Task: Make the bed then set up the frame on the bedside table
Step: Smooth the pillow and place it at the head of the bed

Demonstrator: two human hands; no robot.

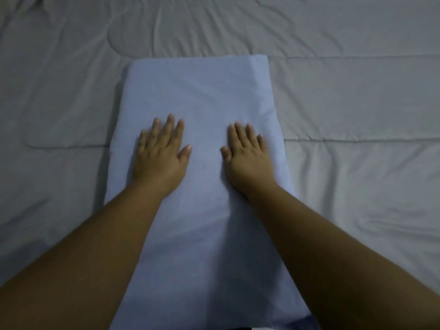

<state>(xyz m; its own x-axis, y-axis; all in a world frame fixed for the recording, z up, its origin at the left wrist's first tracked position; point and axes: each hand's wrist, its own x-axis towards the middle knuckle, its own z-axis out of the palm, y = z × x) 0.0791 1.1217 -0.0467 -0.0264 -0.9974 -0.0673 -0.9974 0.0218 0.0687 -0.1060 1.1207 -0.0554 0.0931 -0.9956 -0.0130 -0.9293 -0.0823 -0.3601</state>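
A folded pale blue cloth (200, 163), perhaps a blanket or a cased pillow in this dim light, lies on the wrinkled white bedspread (357, 103), running from near to far. The 2 hands rest flat on it, left hand (159, 153) and right hand (247, 158), fingers spread, gripping nothing.

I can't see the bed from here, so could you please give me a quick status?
Left hand and right hand open, palms flat on the folded blue cloth. Cloth lies on the wrinkled grey bedding. Frame not in view; nothing in the way.
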